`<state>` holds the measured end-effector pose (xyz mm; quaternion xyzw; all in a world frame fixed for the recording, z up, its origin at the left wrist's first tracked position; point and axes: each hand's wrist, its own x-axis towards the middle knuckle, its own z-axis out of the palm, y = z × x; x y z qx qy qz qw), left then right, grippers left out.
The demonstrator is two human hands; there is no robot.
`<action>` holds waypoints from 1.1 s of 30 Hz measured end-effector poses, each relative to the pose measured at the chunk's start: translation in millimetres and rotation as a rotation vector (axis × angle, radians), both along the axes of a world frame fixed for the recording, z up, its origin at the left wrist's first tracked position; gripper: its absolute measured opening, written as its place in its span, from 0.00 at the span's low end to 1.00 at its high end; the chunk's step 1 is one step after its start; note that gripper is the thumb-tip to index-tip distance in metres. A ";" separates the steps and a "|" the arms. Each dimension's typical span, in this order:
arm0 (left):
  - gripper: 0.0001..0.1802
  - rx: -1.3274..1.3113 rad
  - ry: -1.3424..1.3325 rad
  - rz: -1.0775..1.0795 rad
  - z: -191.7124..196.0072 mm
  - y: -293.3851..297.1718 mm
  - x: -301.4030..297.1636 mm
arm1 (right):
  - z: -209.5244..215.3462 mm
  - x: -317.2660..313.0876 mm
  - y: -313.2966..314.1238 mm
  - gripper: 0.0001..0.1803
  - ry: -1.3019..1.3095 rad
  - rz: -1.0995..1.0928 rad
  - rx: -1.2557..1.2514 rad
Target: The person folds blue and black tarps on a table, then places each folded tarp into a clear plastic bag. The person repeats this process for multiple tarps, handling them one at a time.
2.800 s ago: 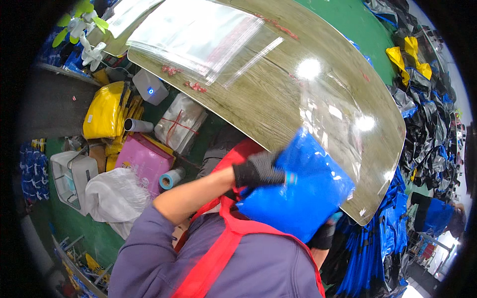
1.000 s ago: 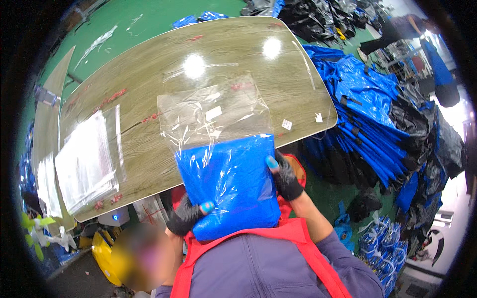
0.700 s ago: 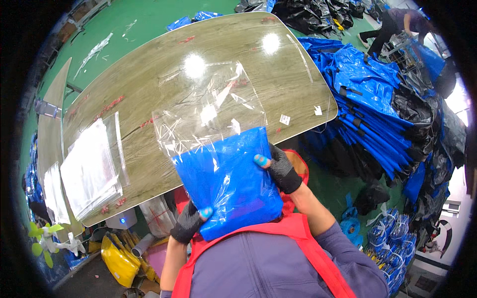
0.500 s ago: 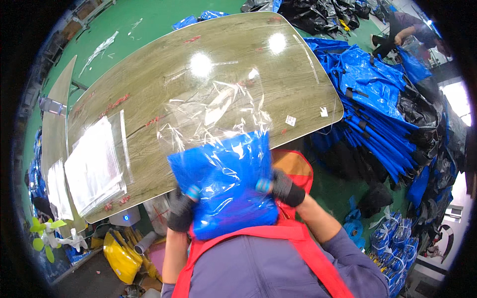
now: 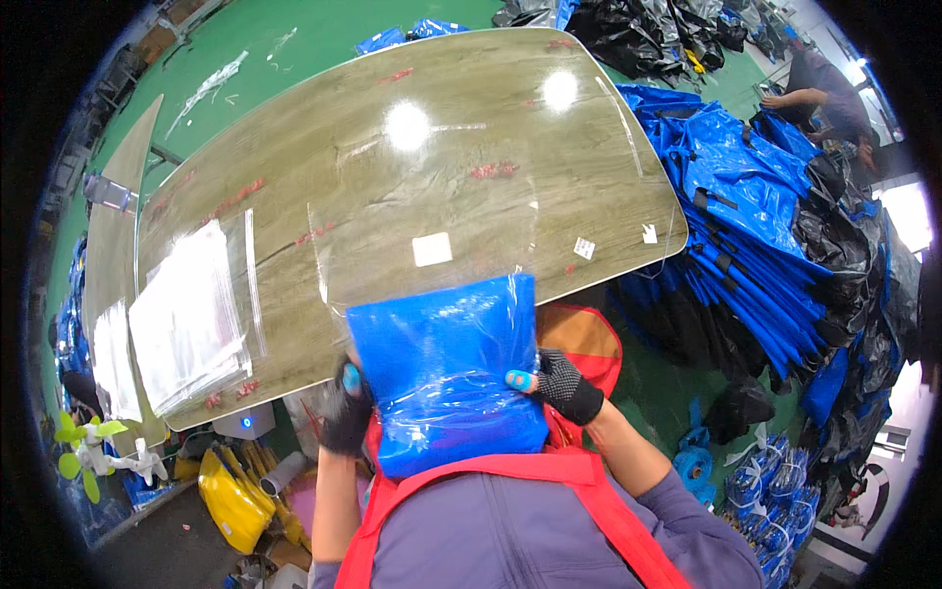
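A folded blue sheet in a clear plastic bag is held against my front at the table's near edge. The bag's clear upper part stretches flat over the tabletop. My right hand, in a black dotted glove with blue tape on the thumb, grips the packet's right edge, thumb on top. At the left edge my left hand, gloved in black and slightly blurred, is closed with its thumb up; its fingers are partly hidden. A white square label shows within the bag's outline.
The wood-grain table carries a stack of clear bags at left. Blue and black folded covers are heaped at right, where another person works. Yellow packets and a small fan are at lower left.
The bag's clear part, crumpled and raised before, now lies smoother on the table, and the white label shows. My left hand has shifted outward to the packet's left edge.
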<state>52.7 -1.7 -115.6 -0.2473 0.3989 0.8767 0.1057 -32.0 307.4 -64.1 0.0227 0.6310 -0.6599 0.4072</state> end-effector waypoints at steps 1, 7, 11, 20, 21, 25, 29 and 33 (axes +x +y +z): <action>0.39 -0.210 0.111 -0.016 2.3 0.0 -4.8 | -1.4 -0.7 -0.2 0.33 0.015 -0.029 -0.074; 0.44 -0.319 -0.066 -0.412 28.6 21.3 -19.5 | -2.6 -12.1 -4.6 0.32 0.116 -0.135 -0.082; 0.35 -0.148 0.065 -0.150 28.2 16.8 -21.9 | 8.1 -11.3 -4.3 0.36 0.114 0.008 0.015; 0.36 -0.301 0.036 -0.213 22.3 14.8 -15.4 | 7.5 -17.4 -11.3 0.34 0.056 -0.178 -0.147; 0.36 -0.316 0.094 -0.366 22.1 17.0 -15.5 | 6.3 -19.0 -11.2 0.34 0.009 -0.333 -0.198; 0.37 -0.267 0.012 -0.202 22.4 16.0 -17.6 | 2.3 -19.2 -12.5 0.30 0.054 -0.015 0.017; 0.31 -0.203 0.100 -0.168 26.0 7.0 -21.8 | -0.7 -17.9 -17.3 0.16 0.050 -0.078 0.083; 0.31 -0.366 0.025 -0.340 27.7 6.9 -25.2 | -8.0 -20.4 -18.4 0.19 0.186 -0.228 0.015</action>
